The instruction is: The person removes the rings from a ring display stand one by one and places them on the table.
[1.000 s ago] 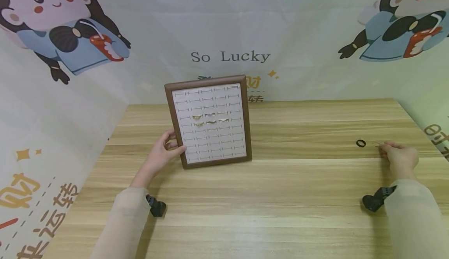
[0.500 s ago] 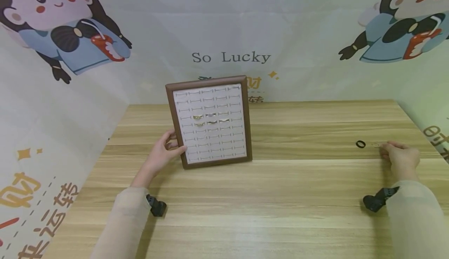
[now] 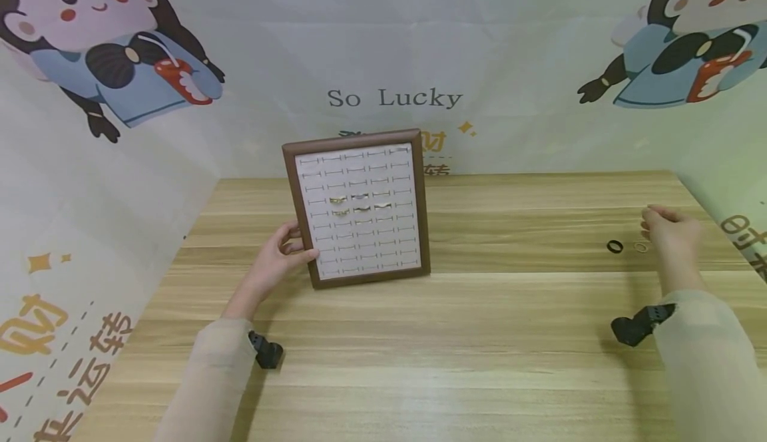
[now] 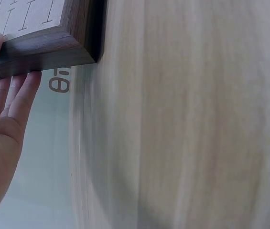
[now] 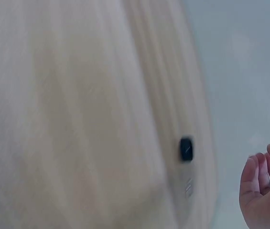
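1. Clearly, the rectangular ring board with a brown wood-look frame and pale slotted panel (image 3: 365, 244) stands left of centre, within the left hand (image 3: 277, 260) — its lower left edge is gripped, thumb on the front, fingers against the side.
2. A small round black ring (image 3: 614, 247) and a thin pale ring (image 3: 641, 247) lie side by side, apart, on the light wood-grain tabletop (image 3: 479, 335), far right; both are left of the right hand (image 3: 676, 235), the pale one nearer to it.
3. Across the middle of the board, small metallic rings (image 3: 337, 200) sit in two short rows; those at the left look gold-toned, while finer detail is too small to tell.
4. The right hand is above the tabletop, fingers curled inward and the thumb near the index finger, leaving a narrow gap at most — whether it pinches anything cannot be told.
5. Both forearms, in pale sleeves (image 3: 707, 369), reach in from the near side, one left, one right.
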`<state>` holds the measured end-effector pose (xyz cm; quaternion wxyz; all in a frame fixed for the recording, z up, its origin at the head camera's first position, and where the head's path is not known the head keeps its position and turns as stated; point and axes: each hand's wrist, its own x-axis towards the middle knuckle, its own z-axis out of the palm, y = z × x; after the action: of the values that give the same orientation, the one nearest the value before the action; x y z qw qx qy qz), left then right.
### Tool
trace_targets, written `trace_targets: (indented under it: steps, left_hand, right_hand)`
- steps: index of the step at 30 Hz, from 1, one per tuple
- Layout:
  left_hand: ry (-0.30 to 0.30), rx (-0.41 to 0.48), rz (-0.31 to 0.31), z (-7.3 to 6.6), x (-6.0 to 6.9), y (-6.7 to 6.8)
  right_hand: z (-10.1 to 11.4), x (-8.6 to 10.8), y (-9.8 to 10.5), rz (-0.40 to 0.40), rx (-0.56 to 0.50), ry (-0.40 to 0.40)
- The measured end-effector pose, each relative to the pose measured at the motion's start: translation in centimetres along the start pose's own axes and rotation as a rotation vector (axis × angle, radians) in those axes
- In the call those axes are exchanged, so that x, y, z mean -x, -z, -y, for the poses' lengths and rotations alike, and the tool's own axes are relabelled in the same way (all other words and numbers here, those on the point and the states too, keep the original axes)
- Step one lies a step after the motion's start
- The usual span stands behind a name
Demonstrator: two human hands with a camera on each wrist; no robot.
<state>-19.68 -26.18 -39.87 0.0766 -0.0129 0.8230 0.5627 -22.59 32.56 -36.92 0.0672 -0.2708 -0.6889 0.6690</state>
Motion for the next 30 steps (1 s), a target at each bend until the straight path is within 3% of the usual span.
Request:
trace_targets:
  steps: [4,16,23,30]
  left_hand:
    - [-0.011,0.005,0.004,0.0,0.0,0.0]
    - [-0.028,0.019,0.008,0.2,0.0,0.0]
    - [-0.032,0.018,0.004,0.1,0.1,0.0]
    - [-0.037,0.019,0.004,0.1,0.1,-0.1]
  right_hand:
    - [1.3,0.7,-1.5,0.073,0.088,0.071]
    - [4.8,3.6,-8.0,0.109,0.303,0.407]
    - [6.3,6.1,-11.8,0.144,0.339,0.572]
    - [7.0,9.3,-15.3,0.249,0.357,0.706]
